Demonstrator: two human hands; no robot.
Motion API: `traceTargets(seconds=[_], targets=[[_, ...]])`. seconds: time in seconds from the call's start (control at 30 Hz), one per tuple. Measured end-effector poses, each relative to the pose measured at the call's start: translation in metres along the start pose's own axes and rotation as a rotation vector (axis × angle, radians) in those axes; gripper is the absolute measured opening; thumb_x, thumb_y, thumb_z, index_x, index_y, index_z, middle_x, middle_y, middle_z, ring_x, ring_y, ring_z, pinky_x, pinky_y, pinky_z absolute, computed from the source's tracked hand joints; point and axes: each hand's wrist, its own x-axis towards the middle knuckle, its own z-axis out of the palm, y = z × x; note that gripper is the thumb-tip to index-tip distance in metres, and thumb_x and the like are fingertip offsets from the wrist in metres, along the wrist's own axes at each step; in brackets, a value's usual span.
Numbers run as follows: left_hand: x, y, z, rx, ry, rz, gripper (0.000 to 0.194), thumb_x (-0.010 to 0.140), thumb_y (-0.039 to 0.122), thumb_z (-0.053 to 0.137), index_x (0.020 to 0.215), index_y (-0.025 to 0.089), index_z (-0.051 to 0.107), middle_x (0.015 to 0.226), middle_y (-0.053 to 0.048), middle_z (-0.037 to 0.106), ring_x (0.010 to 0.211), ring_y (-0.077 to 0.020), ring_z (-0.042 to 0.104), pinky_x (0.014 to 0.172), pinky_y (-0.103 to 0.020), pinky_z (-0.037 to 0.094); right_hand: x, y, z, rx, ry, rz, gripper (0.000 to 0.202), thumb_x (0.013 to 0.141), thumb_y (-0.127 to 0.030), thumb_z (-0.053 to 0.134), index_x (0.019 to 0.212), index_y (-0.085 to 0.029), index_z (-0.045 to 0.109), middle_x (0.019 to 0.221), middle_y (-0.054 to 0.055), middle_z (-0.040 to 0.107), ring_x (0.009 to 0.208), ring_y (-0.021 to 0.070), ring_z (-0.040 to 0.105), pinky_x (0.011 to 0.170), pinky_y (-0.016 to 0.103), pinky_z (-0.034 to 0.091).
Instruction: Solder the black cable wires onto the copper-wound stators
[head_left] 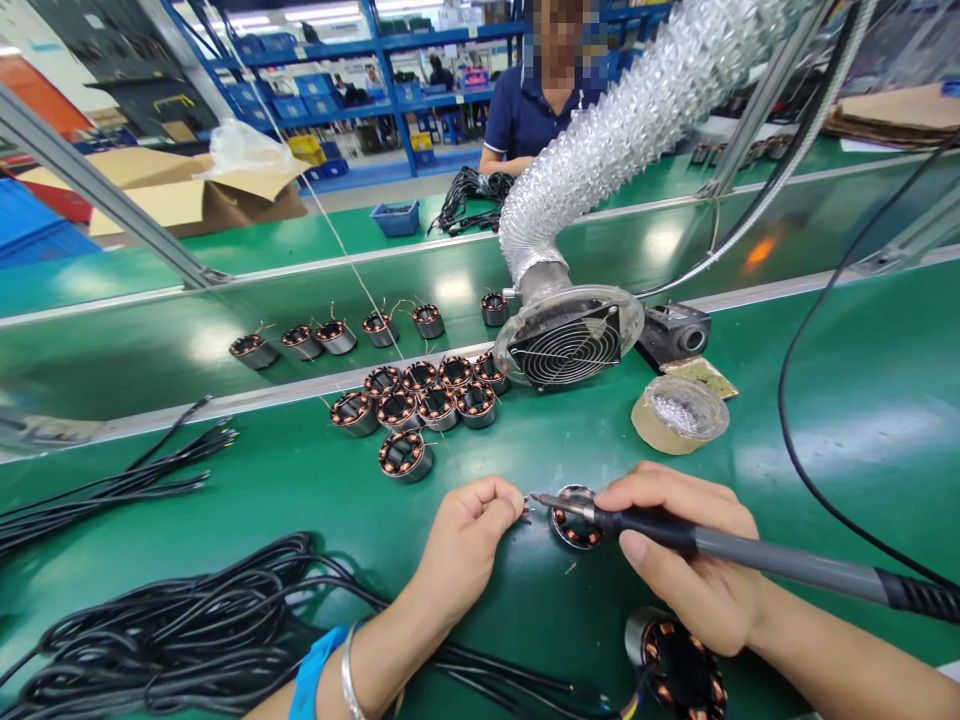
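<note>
My left hand (469, 535) is closed in a pinch, with short thin wire ends (526, 514) sticking out past its fingertips. In my right hand (701, 570) is a soldering iron (787, 562), held like a pen, its tip close to those wire ends; I cannot tell whether it touches them. Beneath the iron's metal shaft sits a copper-wound motor stator (579, 533) on the green bench, partly covered by the iron. Another stator (694, 670) lies tilted below my right hand, with coloured leads at its side.
Several stators (401, 408) stand grouped ahead, others on the conveyor (150, 350) behind. A fume extractor (577, 345) hangs over the bench near a round tub (679, 415). Black cables (172, 620) lie coiled at left; the iron's cord (795, 450) curves right. A person (517, 115) is opposite.
</note>
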Motion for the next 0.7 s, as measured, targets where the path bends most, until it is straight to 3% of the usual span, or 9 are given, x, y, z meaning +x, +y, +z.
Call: traceTargets(seconds=[0.4, 0.7], targets=[[-0.0007, 0.0003, 0.0009, 0.017, 0.002, 0.004, 0.017, 0.072, 0.032, 0.056, 0.061, 0.019, 0.055, 0.045, 0.011, 0.024, 0.043, -0.0069, 0.017, 0.046, -0.022, 0.018, -0.0015, -0.0077, 0.0044, -0.103, -0.052, -0.207, 0.03, 0.075, -0.008, 0.048, 0.099, -0.019, 0.063, 0.06, 0.001, 0.058, 0.045, 0.0137, 0.045, 0.045, 0.029, 0.032], [-0.0015, -0.0009, -0.0003, 0.024, -0.001, 0.006, 0.017, 0.072, 0.032, 0.056, 0.061, 0.018, 0.055, 0.046, 0.011, 0.024, 0.043, -0.0069, 0.016, 0.045, -0.023, 0.015, -0.0015, -0.0076, 0.0, -0.088, -0.027, -0.171, 0.033, 0.075, -0.009, 0.049, 0.101, -0.021, 0.063, 0.06, 0.001, 0.056, 0.045, 0.0148, 0.045, 0.044, 0.03, 0.033]])
